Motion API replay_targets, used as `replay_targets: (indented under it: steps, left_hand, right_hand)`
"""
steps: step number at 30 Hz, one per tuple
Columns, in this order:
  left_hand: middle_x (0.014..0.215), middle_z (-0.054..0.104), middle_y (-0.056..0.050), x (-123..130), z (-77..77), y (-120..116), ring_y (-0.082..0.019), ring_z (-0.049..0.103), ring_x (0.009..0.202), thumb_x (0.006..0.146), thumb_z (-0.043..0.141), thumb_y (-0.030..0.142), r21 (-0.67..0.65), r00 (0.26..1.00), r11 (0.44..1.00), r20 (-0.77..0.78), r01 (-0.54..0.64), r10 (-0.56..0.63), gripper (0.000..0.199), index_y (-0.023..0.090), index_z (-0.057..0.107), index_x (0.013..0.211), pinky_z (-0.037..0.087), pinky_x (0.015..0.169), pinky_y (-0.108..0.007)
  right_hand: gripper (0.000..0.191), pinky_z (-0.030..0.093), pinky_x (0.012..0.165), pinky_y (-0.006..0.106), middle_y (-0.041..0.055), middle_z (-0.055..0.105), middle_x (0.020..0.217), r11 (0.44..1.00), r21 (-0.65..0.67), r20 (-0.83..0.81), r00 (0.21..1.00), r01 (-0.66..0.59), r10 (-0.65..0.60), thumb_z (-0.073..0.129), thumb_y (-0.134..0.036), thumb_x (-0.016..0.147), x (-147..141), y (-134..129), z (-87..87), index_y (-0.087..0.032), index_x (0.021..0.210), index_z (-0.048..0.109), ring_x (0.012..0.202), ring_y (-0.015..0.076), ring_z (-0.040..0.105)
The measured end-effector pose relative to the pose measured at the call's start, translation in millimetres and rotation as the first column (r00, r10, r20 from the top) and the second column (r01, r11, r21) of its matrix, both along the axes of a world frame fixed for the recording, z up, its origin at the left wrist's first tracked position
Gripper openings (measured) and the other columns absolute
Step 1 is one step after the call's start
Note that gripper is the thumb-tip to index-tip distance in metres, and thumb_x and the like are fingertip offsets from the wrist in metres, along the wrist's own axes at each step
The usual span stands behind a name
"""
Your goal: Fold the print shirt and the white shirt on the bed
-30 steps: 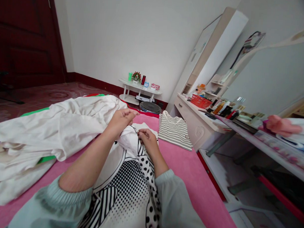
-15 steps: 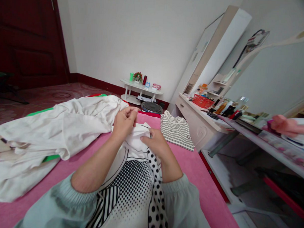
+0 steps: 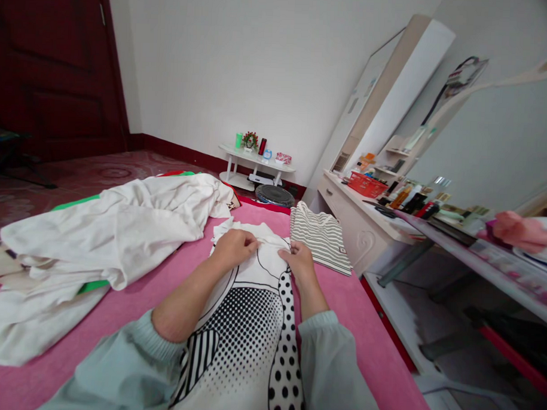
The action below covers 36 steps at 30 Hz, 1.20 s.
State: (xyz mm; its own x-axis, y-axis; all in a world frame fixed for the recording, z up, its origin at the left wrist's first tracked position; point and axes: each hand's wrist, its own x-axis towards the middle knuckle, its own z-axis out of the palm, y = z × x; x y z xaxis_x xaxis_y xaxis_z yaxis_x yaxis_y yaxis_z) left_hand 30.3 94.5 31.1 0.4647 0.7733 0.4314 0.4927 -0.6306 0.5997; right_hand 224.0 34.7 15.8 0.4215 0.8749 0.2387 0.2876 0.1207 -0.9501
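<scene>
Pale wall (image 3: 260, 61) and low table (image 3: 256, 159) stand beyond the pink cover (image 3: 341, 315) that spreads out in front of us. On that cover, right before us, lies a dotted top (image 3: 246, 329), white with black dots and stripes, between a loose heap of white clothes (image 3: 133, 224) on our left and a striped shirt (image 3: 319, 236) on our right. Judging by how things lie, the striped shirt is folded flat, while the heap is rumpled and unfolded. The dotted top seems somewhere between: its printed face is spread fairly smooth, but its far edge is crumpled and not yet straight. Our left hand (image 3: 236, 248) has thumb and fingertips pinched together on that crumpled edge, and our right hand (image 3: 299, 260) nips the far right corner in much the same way, the two hands near each other but apart. Lengthwise the dotted top runs almost straight away from us, pointing toward the low table, with large dots down its right side. We cannot tell whether the end at our fingers is neck or hem, and its near end runs out of view
</scene>
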Motion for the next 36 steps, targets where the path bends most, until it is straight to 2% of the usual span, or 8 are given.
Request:
replay_targets:
  steps: [7, 11, 14, 21, 26, 30, 32, 36]
  left_hand:
    - [0.114, 0.059, -0.008, 6, 3.7, -5, -0.023, 0.056, 0.104, 0.071, 0.07, 0.023, 0.221, 0.987, 0.97, 0.095, 0.107, -0.13, 0.044, 0.022, 0.06, 0.114, 0.046, 0.087, -0.035]
    - [0.117, 0.056, -0.009, 9, 14.2, -21, -0.023, 0.051, 0.111, 0.078, 0.062, 0.021, 0.396, 0.981, 0.918, 0.166, 0.029, -0.102, 0.04, 0.019, 0.052, 0.116, 0.045, 0.093, -0.037]
    - [0.116, 0.057, -0.011, 12, 19.4, -27, -0.022, 0.051, 0.11, 0.083, 0.054, 0.017, 0.514, 0.983, 0.855, 0.109, 0.073, -0.149, 0.027, 0.017, 0.055, 0.111, 0.044, 0.093, -0.036]
    - [0.105, 0.066, -0.009, 10, 11.4, -18, -0.022, 0.058, 0.098, 0.086, 0.049, 0.016, 0.523, 0.986, 0.838, -0.027, 0.154, -0.165, 0.027, 0.019, 0.062, 0.11, 0.045, 0.085, -0.036]
    - [0.093, 0.07, -0.004, 8, 13.6, -15, -0.02, 0.062, 0.087, 0.08, 0.051, 0.014, 0.335, 0.991, 0.934, 0.0, 0.126, -0.133, 0.025, 0.023, 0.067, 0.097, 0.045, 0.079, -0.033]
    - [0.073, 0.068, 0.001, 13, 16.8, -14, -0.015, 0.061, 0.067, 0.067, 0.055, 0.014, -0.087, 0.931, 0.987, 0.351, 0.135, -0.096, 0.031, 0.021, 0.061, 0.097, 0.044, 0.066, -0.026]
    - [0.066, 0.064, 0.003, 15, 17.3, -12, -0.012, 0.056, 0.057, 0.062, 0.055, 0.014, -0.311, 0.826, 0.915, 0.562, 0.256, -0.04, 0.032, 0.019, 0.057, 0.094, 0.041, 0.057, -0.022]
    - [0.065, 0.06, 0.003, 13, 18.6, -7, -0.01, 0.055, 0.054, 0.056, 0.059, 0.018, -0.598, 0.588, 0.69, 0.75, 0.407, 0.303, 0.03, 0.018, 0.054, 0.085, 0.041, 0.054, -0.021]
  right_hand:
    - [0.037, 0.046, 0.059, 0.025, 0.0015, 0.068, 0.076, 0.994, 0.051, -0.083, 0.991, -0.097, 0.101, 0.072, -0.024, 0.052, -24, -4, 26.0, -0.017, 0.086, 0.058, 0.063, 0.0148, 0.06]
    - [0.031, 0.037, 0.049, 0.022, -0.0025, 0.06, 0.06, 0.998, 0.048, -0.047, 0.998, -0.043, 0.045, 0.075, -0.034, 0.055, -31, -6, 29.3, -0.017, 0.072, 0.054, 0.053, 0.0118, 0.052]
    - [0.028, 0.035, 0.05, 0.022, -0.0028, 0.057, 0.058, 0.997, 0.079, 0.025, 1.0, -0.007, 0.005, 0.074, -0.035, 0.058, -34, -7, 31.5, -0.016, 0.068, 0.057, 0.053, 0.0109, 0.049]
    - [0.016, 0.035, 0.051, 0.021, -0.003, 0.059, 0.062, 0.974, -0.042, 0.225, 0.947, -0.224, 0.228, 0.066, -0.023, 0.059, -22, -8, 38.6, -0.014, 0.072, 0.066, 0.052, 0.009, 0.047]
    - [0.019, 0.038, 0.052, 0.022, -0.0009, 0.063, 0.061, 0.987, -0.109, 0.291, 0.945, -0.119, 0.146, 0.063, -0.017, 0.054, -18, -12, 45.2, -0.016, 0.072, 0.068, 0.055, 0.0123, 0.054]
    - [0.013, 0.034, 0.05, 0.022, -0.0013, 0.061, 0.055, 0.989, -0.115, 0.372, 0.919, -0.091, 0.128, 0.055, -0.015, 0.054, -20, -15, 47.9, -0.017, 0.061, 0.066, 0.052, 0.0121, 0.052]
    - [0.014, 0.033, 0.049, 0.022, -0.0019, 0.06, 0.054, 0.989, -0.108, 0.371, 0.919, -0.097, 0.131, 0.053, -0.014, 0.053, -21, -15, 46.9, -0.018, 0.059, 0.065, 0.051, 0.0121, 0.051]
    - [0.012, 0.031, 0.048, 0.021, -0.0038, 0.055, 0.051, 0.996, -0.072, 0.339, 0.937, -0.06, 0.081, 0.051, -0.016, 0.053, -20, -13, 45.4, -0.019, 0.057, 0.062, 0.05, 0.0116, 0.047]
